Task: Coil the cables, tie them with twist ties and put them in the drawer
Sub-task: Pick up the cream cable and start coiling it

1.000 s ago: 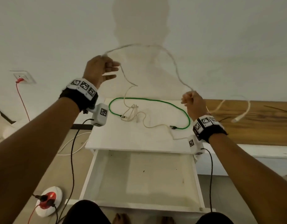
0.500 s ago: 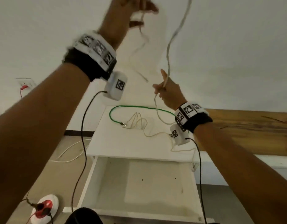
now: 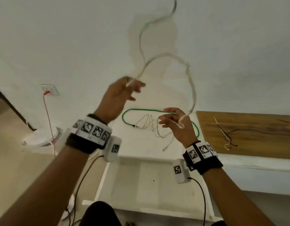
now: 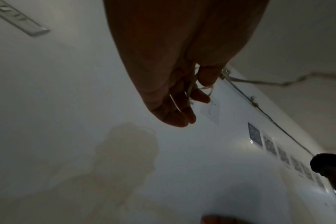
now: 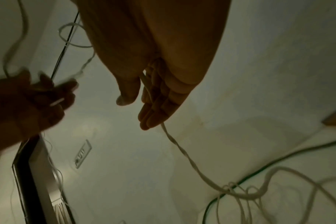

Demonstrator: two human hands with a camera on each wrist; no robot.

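A long white cable (image 3: 190,82) arcs through the air in front of the wall. My left hand (image 3: 124,95) is raised and pinches one end of it; in the left wrist view the cable (image 4: 190,89) runs between the curled fingers. My right hand (image 3: 175,124) is lower and to the right, and the cable (image 5: 147,86) passes loosely between its thumb and fingers. A green cable (image 3: 141,109) and another white cable (image 3: 149,124) lie on the white cabinet top (image 3: 137,147). The drawer (image 3: 149,183) below stands open. Twist ties (image 3: 226,136) lie on the wooden surface (image 3: 255,128).
A wall socket (image 3: 48,90) with a red lead (image 3: 48,111) sits at the left. A white round device (image 3: 41,136) rests on the floor. Black wires run from both wrist cameras past the drawer's front. My knees are at the bottom edge.
My left hand has come down from high overhead to about head height. My right hand has shifted right and down, and the cable now forms a loop between the hands.
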